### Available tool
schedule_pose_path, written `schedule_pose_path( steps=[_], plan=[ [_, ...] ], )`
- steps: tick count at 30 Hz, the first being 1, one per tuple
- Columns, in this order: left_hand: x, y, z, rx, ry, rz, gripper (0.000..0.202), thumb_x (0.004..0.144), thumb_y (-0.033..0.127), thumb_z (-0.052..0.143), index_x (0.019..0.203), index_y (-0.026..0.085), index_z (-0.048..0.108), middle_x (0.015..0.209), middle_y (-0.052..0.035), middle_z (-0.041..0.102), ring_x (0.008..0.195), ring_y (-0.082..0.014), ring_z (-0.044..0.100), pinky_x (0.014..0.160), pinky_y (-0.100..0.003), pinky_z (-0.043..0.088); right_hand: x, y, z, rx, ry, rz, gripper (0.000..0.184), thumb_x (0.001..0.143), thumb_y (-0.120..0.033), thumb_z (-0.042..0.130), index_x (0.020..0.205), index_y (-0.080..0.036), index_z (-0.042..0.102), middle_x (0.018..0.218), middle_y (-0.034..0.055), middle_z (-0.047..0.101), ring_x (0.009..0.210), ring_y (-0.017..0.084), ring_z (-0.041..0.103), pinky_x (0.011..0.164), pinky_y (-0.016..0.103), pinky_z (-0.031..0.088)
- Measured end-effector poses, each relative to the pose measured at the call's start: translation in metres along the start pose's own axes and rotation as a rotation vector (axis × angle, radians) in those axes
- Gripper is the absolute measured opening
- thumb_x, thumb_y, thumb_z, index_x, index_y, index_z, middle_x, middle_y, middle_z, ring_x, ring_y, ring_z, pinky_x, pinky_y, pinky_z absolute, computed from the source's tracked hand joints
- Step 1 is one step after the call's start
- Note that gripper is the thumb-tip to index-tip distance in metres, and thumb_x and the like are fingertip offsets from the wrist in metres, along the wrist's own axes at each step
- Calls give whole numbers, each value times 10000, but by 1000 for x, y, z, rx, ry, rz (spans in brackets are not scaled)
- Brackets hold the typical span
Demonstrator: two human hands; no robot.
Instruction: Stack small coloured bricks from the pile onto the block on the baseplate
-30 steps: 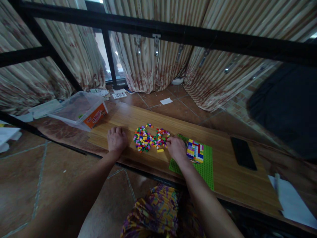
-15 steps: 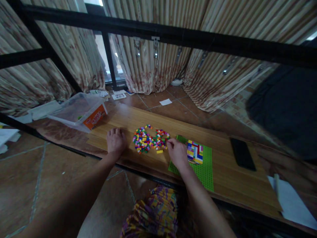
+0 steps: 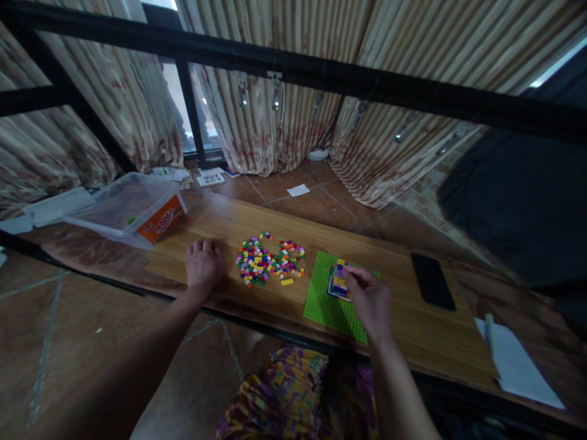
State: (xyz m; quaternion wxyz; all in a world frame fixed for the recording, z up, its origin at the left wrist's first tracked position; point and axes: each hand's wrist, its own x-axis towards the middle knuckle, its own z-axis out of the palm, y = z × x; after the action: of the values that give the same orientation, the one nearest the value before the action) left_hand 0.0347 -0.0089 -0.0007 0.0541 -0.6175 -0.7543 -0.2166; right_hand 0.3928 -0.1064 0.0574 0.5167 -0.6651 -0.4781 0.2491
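Note:
A heap of small coloured bricks lies in the middle of the low wooden table. To its right sits a green baseplate carrying a patch of built multicoloured bricks. My right hand is over that patch, fingers pinched together at its top edge; whatever they hold is too small to make out. My left hand rests on the table left of the heap, fingers curled under, nothing visible in it.
A clear plastic tub with an orange label stands at the table's left end. A black phone lies to the right, white paper beyond it. Curtains and a black frame bar run across the back. Papers lie on the tiled floor.
My right hand left the edge of the brick heap and moved right onto the built patch on the green baseplate. My left hand stayed put. The view shifted slightly.

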Motion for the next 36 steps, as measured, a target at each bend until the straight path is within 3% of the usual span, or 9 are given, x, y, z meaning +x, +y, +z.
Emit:
schedule_pose_path(
  steps=[5,8,13,19,36],
  plan=[
    [1,1,-1,11,-21,15,393,883,293,371,1090,96,640,1126,-207,626,1098,-356,528,964,-485,417,31,17,-25,-255,59,-143,284,822,-400,579,866,-177,749,909,108,736,835,237,674,798,388,527],
    [1,1,-2,-2,-24,2,392,881,293,371,1099,104,637,1139,-205,623,1111,-356,525,966,-490,417,44,21,-29,-377,-7,-223,297,842,-381,527,872,-179,743,933,111,730,858,239,670,825,392,520],
    [1,1,-1,-16,-19,-7,381,880,298,375,1093,115,631,1157,-206,615,1113,-356,523,961,-498,417,54,23,-25,-495,-156,-261,334,875,-317,498,1123,-204,690,918,66,728,815,209,670,804,361,517],
    [1,0,0,-18,-14,-8,377,877,303,385,1099,119,627,1153,-203,613,1100,-354,522,961,-498,415,61,24,-24,-526,-243,-316,421,869,-279,506,1268,-204,619,891,53,716,803,211,662,812,378,520],
    [1,2,-3,-44,-20,-14,366,878,288,380,1094,126,627,1135,-201,614,1100,-351,520,979,-503,404,75,17,-28,-587,-402,-353,478,836,-179,562,1312,-215,602,862,34,731,794,202,679,792,346,531]
  ],
)
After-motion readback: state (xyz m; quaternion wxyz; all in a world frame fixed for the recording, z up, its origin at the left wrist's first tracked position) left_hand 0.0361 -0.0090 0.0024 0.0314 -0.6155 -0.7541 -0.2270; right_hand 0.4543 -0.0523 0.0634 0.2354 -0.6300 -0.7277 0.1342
